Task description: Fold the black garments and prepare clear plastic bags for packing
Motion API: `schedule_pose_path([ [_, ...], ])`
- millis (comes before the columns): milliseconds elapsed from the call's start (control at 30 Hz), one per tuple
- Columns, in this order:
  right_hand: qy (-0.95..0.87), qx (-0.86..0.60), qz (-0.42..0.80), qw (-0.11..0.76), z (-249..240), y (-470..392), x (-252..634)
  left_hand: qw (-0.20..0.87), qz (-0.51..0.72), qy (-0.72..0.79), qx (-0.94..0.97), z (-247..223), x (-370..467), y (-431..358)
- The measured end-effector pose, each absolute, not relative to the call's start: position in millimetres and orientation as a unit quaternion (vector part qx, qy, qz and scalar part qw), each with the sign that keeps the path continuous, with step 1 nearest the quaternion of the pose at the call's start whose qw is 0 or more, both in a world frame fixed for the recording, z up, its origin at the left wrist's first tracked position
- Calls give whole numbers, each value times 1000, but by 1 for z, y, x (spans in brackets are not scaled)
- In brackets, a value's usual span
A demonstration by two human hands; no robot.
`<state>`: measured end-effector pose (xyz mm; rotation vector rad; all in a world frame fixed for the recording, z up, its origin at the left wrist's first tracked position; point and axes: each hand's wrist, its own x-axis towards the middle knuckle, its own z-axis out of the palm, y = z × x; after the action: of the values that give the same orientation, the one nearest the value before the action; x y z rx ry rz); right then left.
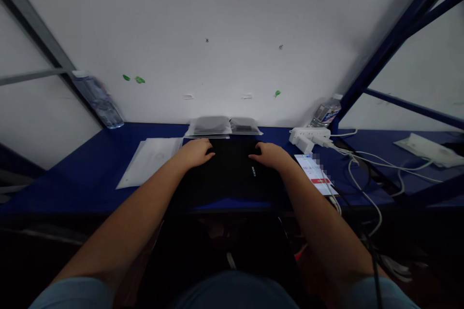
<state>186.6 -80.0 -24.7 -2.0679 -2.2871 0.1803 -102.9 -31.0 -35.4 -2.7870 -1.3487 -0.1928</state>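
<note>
A flat black item with small white lettering (232,174) lies in front of me on the blue table, near its front edge. Its exact kind is hard to make out in the dim light. My left hand (197,152) is at its far left part, thumb and fingers bent around the black material. On the far right part, my right hand (271,154) grips it in the same way, just above the lettering. Some fingertips are lost against the black.
Clear plastic bags with dark contents (210,125) lie behind the black item. White plastic sleeves (150,159) are on the left. A power strip (311,133), cables and a lit phone (313,174) lie right. Bottles (99,101) stand at both back corners.
</note>
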Motion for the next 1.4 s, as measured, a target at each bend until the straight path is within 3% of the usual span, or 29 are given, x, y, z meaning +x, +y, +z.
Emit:
schedule_pose_path([
  [433,-758,-647,46,62,-25,-71,191,19,-73,-427,-901,-32,-107,-22],
  [667,-751,-656,-20,76,-7,-60,183,56,-164,-453,-874,-22,-111,-13],
  [867,-753,-657,-30,33,-23,-53,179,65,-130,-443,-885,-37,-118,-3],
  [1133,-761,-626,-91,145,-24,-67,176,71,-147,-435,-886,-33,-121,-10],
  [1400,-788,-589,-65,165,-26,-75,172,61,-206,-427,-878,-31,-123,-17],
])
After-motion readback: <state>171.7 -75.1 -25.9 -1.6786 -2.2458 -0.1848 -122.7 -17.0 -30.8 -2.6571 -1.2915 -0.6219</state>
